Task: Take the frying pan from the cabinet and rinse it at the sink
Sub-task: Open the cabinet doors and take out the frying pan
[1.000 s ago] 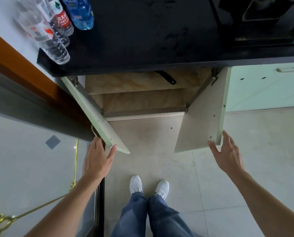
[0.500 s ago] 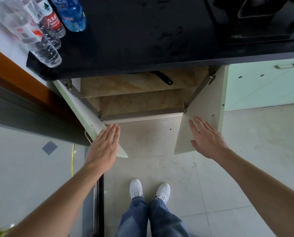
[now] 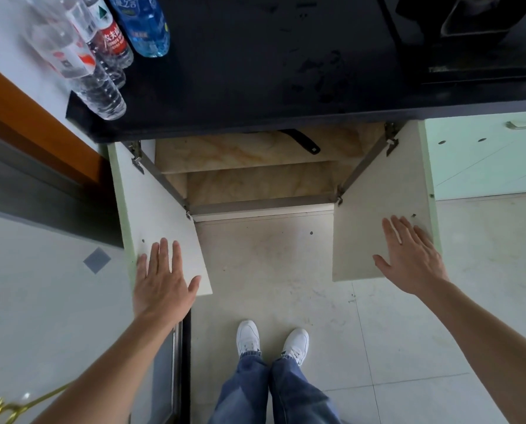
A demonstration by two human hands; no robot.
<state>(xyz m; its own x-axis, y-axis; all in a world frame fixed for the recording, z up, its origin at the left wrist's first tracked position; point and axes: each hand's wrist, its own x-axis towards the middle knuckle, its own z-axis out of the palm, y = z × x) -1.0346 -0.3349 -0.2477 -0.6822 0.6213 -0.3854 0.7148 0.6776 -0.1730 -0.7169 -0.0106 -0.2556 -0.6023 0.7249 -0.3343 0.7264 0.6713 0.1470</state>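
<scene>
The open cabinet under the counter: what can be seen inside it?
A marbled shelf and a black handle. The countertop hides what the handle joins and the rest.

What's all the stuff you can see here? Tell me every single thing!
clear bottles: at least three, see-through with red labels, top left
blue bottle: one, blue, beside them
countertop: one, black, across the top
cabinet doors: two, whitish with green edges, swung open under the countertop
shelves: two, beige marbled, inside the cabinet
black handle: one, black, poking out under the countertop, rest hidden
closed cabinet front: one, pale green, far right
floor: one, pale tiles, underfoot
shoes: two, white, bottom middle
jeans: one pair, blue, bottom edge
left hand: one, flat on the left door
right hand: one, flat on the right door
</scene>
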